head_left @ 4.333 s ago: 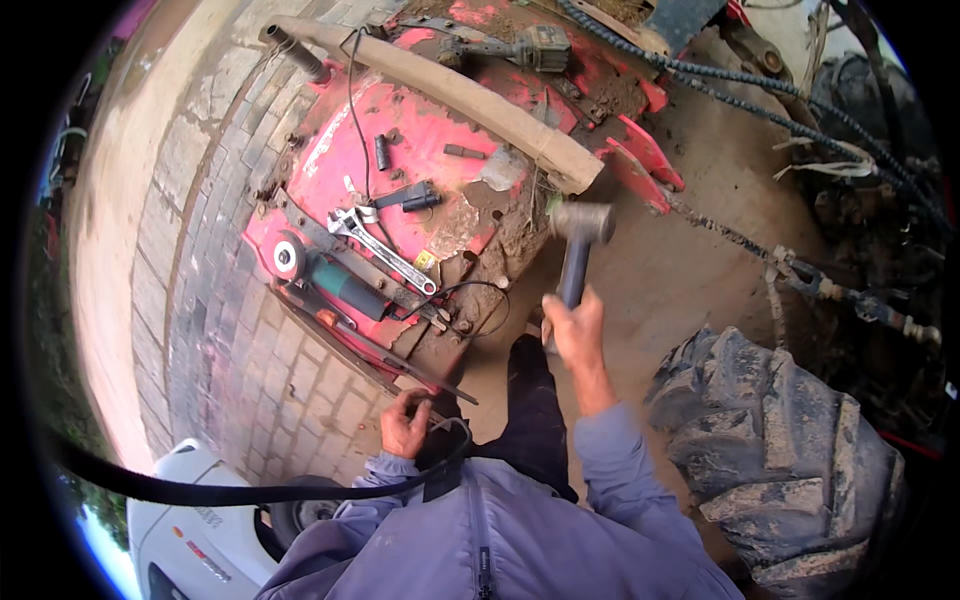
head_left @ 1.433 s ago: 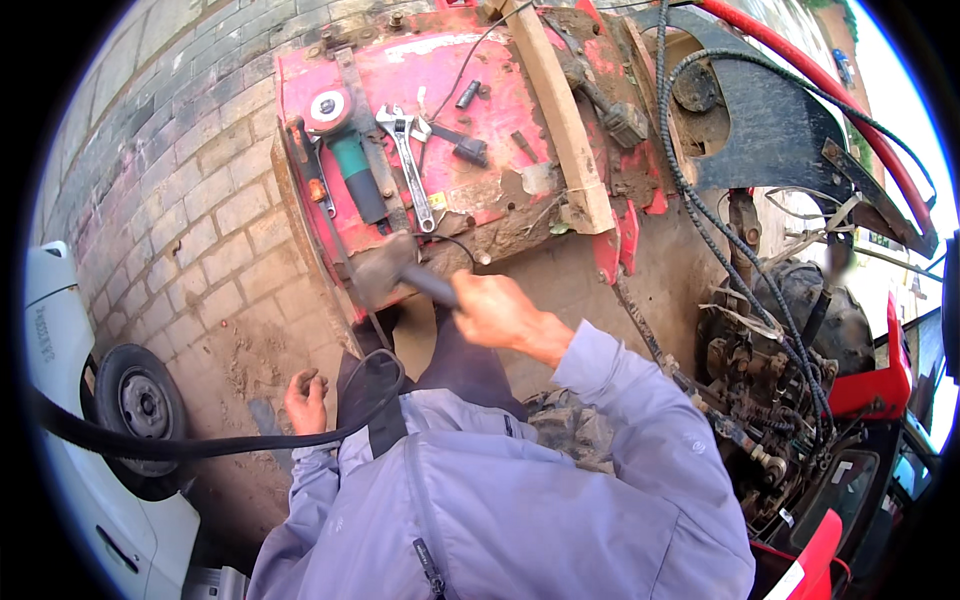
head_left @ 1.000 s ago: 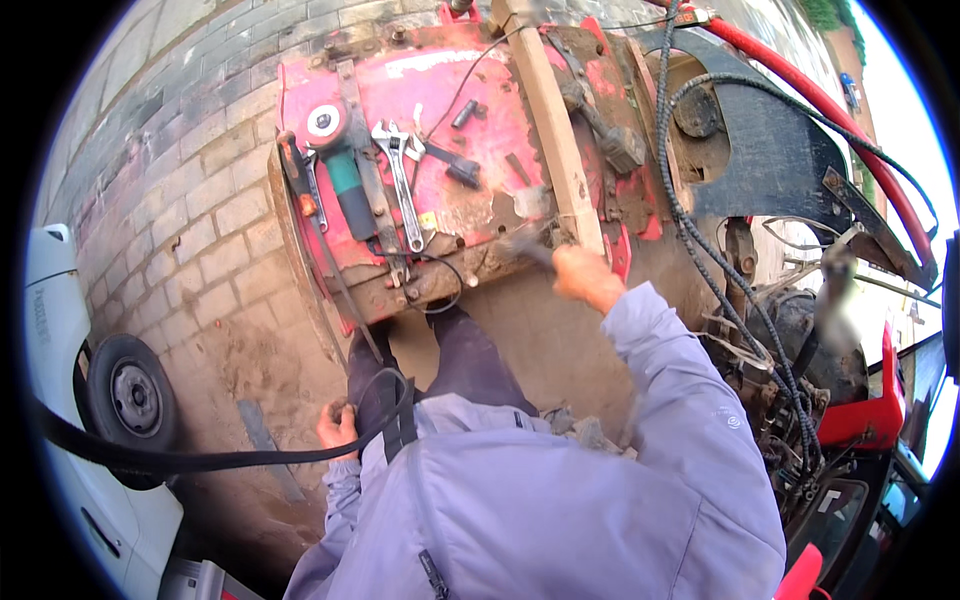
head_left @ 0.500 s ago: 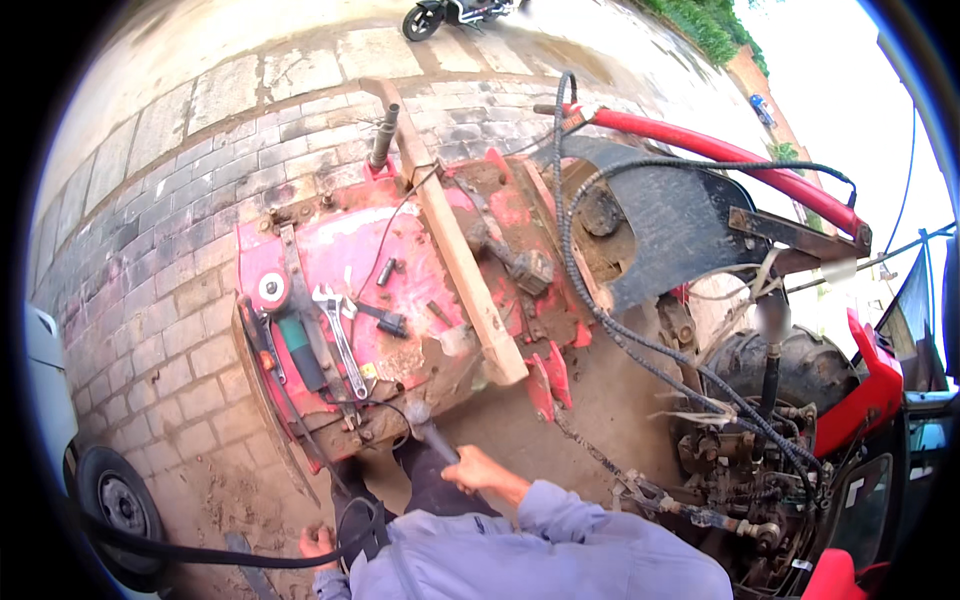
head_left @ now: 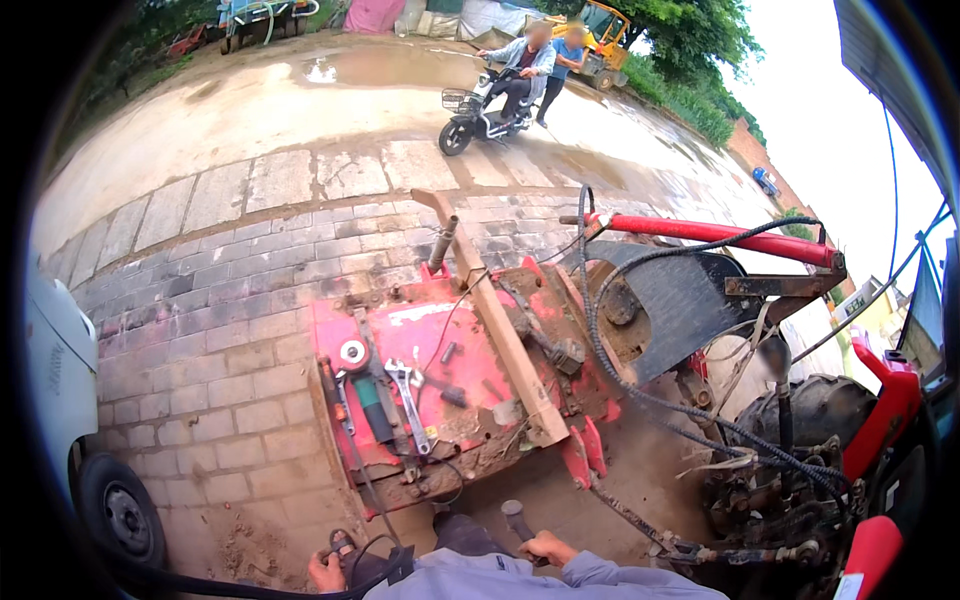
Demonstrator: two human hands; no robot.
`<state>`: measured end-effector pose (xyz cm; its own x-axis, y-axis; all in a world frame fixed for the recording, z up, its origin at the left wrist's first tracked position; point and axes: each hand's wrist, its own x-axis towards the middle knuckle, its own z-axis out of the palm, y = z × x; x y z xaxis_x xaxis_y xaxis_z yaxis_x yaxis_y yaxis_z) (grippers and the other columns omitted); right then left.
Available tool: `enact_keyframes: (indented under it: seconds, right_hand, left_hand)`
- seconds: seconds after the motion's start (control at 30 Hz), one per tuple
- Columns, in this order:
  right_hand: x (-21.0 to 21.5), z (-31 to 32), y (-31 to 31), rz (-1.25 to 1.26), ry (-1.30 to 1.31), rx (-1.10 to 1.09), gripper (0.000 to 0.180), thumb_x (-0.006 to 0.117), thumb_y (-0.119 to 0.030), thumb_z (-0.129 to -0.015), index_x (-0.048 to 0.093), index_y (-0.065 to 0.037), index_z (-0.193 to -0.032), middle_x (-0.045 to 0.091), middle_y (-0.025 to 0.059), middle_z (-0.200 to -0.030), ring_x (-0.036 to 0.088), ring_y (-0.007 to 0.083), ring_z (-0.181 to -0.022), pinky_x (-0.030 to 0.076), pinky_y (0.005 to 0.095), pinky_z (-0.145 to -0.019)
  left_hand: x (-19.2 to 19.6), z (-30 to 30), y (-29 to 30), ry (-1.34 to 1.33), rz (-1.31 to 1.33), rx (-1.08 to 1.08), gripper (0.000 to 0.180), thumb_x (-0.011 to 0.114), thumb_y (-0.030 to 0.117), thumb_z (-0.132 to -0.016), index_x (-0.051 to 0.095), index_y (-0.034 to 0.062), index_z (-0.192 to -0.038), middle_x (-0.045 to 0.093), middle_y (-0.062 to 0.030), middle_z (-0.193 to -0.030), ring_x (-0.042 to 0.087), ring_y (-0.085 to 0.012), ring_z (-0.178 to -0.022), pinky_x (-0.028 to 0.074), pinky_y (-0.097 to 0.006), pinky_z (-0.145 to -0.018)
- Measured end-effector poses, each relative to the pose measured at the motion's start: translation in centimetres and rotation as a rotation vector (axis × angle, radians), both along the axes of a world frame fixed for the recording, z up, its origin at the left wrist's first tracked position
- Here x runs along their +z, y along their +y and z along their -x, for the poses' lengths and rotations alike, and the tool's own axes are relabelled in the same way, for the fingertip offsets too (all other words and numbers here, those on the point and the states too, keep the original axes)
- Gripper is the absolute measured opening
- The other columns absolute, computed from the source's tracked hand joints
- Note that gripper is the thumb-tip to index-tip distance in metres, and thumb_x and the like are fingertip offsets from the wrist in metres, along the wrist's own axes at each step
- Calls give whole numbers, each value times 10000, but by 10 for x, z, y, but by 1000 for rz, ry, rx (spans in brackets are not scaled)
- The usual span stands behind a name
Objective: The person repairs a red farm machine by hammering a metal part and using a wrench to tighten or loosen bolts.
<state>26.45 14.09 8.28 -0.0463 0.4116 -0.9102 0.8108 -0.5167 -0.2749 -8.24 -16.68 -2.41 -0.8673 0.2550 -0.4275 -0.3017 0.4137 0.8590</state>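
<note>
My right hand (head_left: 548,549) is closed round the handle of a hammer (head_left: 514,514), its grey head pointing up and away from me. The hammer is apart from the near edge of a worn red metal machine deck (head_left: 470,415). Low beside my left leg is my left hand (head_left: 325,572), its fingers loosely apart, with nothing visible in it. A sandal (head_left: 342,541) shows just beyond it. On the deck lie a green angle grinder (head_left: 374,405), a combination wrench (head_left: 412,415) beside an adjustable wrench, and dark sockets (head_left: 453,396).
A rusty beam (head_left: 500,350) crosses the deck. Black hoses (head_left: 640,395) and a red arm (head_left: 720,230) stretch to the tractor parts at right. A vehicle wheel (head_left: 122,512) stands at left. Two people are at a scooter (head_left: 485,118) on the far paving.
My view has tipped up, so the deck sits lower and the two people show. My right hand has drawn the hammer back from the deck's near edge, toward the right.
</note>
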Motion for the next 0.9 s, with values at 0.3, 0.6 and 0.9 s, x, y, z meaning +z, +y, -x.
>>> enact_keyframes:
  seconds: [0.3,0.6,0.9]
  right_hand:
    - [-12,-18,-139,242,255,-908,85,581,-86,-818,511,-59,-777,510,43,-589,488,147,-498,417,278,-479]
    - [75,9,-133,130,544,-1208,84,600,-115,-823,526,-76,-814,505,15,-652,473,92,-509,395,242,-461]
    - [134,1,46,27,914,-847,132,595,-75,-820,507,-28,-906,499,39,-680,488,118,-513,397,268,-434]
  left_hand:
    - [8,78,-116,-159,106,-56,164,554,65,-821,562,-53,-934,636,-127,-704,600,-155,-539,466,-272,-455]
    - [-25,82,-159,-328,202,-99,174,567,72,-795,570,-69,-898,639,-137,-733,638,-204,-590,502,-301,-461]
    - [-42,13,-91,-272,269,-149,148,556,94,-819,564,-41,-880,630,-124,-733,588,-180,-535,476,-279,-460]
